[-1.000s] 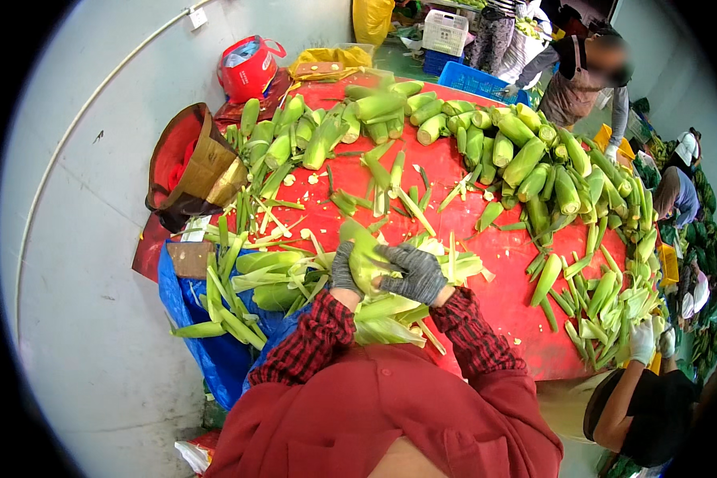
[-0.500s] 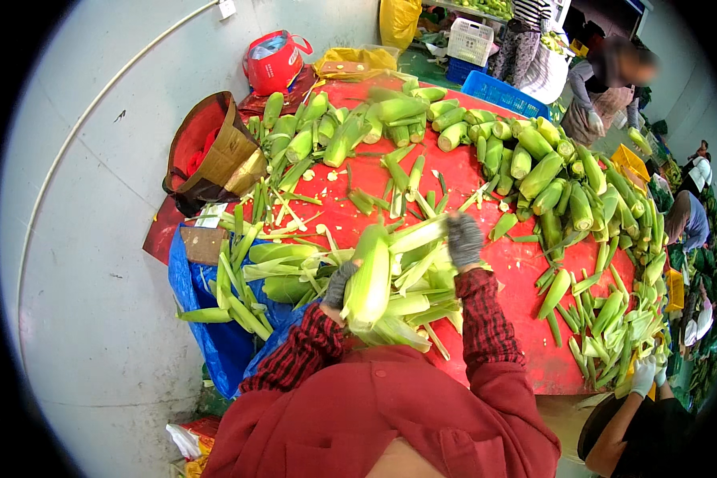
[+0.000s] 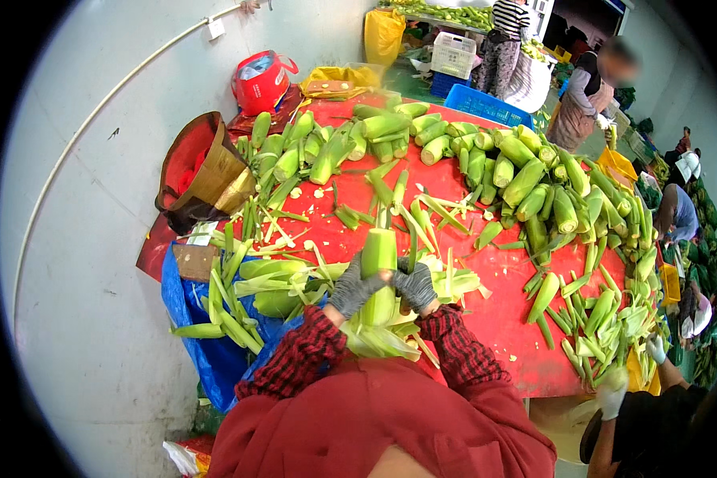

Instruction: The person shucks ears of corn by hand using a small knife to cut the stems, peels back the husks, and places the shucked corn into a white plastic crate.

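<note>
An ear of corn (image 3: 379,253) in a pale green husk stands upright in front of my chest, cut stalk end pointing away from me. My left hand (image 3: 354,288), in a grey glove, grips it from the left. On its other side my right hand (image 3: 415,287), also gloved in grey, closes round the ear and its outer leaf; some of those fingertips are hidden. Beneath and around both hands lie loose husk leaves (image 3: 458,284) on a red-covered table (image 3: 502,319).
Unhusked corn (image 3: 526,179) is heaped along the far and right sides. A blue plastic bag (image 3: 185,291) hangs at the left edge, near a brown bag (image 3: 235,171) and a red bag (image 3: 260,89). At lower right, a co-worker's gloved hand (image 3: 611,394) is near the table.
My right hand has come left from a pulled-out leaf to the ear. The ear has turned more upright, and my left hand has shifted slightly up and away. The view has shifted slightly.
</note>
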`<action>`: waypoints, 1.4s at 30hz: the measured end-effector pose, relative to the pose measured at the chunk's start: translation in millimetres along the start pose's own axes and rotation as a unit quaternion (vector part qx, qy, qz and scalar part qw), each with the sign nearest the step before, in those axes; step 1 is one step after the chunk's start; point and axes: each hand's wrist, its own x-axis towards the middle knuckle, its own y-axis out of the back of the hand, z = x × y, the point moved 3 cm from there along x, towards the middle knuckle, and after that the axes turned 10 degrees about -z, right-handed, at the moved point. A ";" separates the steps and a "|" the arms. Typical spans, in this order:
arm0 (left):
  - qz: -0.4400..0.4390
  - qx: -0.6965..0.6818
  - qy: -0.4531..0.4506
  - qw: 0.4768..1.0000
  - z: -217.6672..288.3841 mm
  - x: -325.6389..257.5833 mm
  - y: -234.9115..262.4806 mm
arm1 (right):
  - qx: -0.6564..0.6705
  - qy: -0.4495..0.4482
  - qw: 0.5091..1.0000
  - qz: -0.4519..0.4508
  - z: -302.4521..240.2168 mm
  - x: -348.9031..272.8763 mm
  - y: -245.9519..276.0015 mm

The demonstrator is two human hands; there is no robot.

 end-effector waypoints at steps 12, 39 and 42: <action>0.087 0.028 -0.020 0.996 -3.2 -18.8 -0.6 | -0.249 0.089 0.961 -0.081 3.6 -9.1 8.3; 0.044 0.096 -0.008 0.994 7.4 -44.5 -3.3 | -0.169 0.004 0.984 -0.056 15.5 -8.1 5.7; 0.045 0.096 -0.002 0.994 5.4 -47.0 -5.5 | -0.175 0.046 0.982 -0.059 18.6 -10.6 8.5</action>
